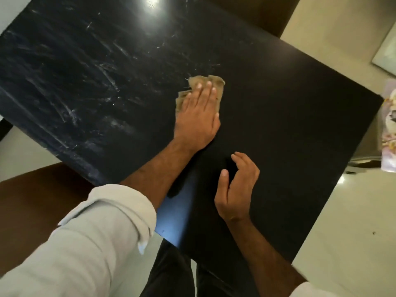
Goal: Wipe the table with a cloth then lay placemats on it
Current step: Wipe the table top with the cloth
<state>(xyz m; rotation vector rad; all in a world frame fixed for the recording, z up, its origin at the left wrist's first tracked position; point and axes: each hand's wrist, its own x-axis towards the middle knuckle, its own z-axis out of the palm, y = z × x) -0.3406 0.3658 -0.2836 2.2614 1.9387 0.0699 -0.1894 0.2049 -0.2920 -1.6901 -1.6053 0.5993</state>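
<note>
Your left hand (196, 116) presses flat, fingers straight, on the cloth (216, 82); your right hand (237, 185) hovers loosely curled and empty. The table (300, 103) shows smears (70, 112) at left: overlap strokes there, pressure even.

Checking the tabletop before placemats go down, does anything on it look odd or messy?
Yes. The dark glossy table carries whitish streaks and smears across its left part; its right part looks evenly dark. The left hand presses the tan cloth flat at the streaks' edge.
</note>
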